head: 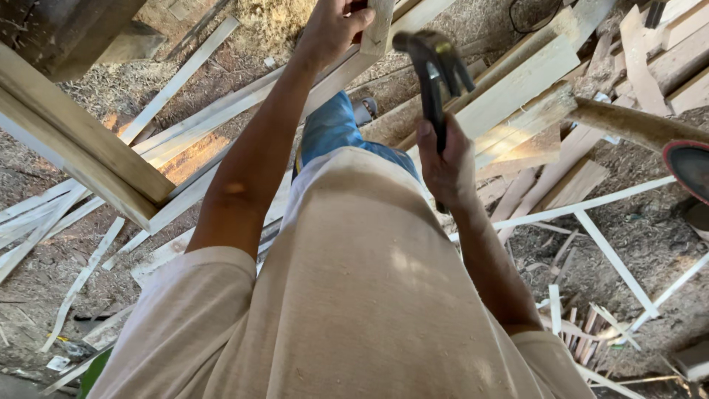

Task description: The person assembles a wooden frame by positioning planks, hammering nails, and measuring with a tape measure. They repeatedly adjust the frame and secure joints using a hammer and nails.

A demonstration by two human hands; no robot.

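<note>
My right hand point(445, 164) grips the dark handle of a claw hammer point(436, 63), whose metal head is raised near the top middle of the view. My left hand point(332, 26) is stretched out ahead and closed around a pale wooden piece point(380, 26) at the top edge, just left of the hammer head. Something small and red shows between its fingers; I cannot tell what it is. My beige shirt and blue trousers fill the lower middle of the view.
Long pale planks point(517, 81) lie in a pile ahead and to the right. A thick timber beam point(81, 144) crosses the left side. Thin white strips point(613, 258) and offcuts litter the sawdust ground. A round wooden pole point(628, 122) and a red disc point(690, 166) sit at the right edge.
</note>
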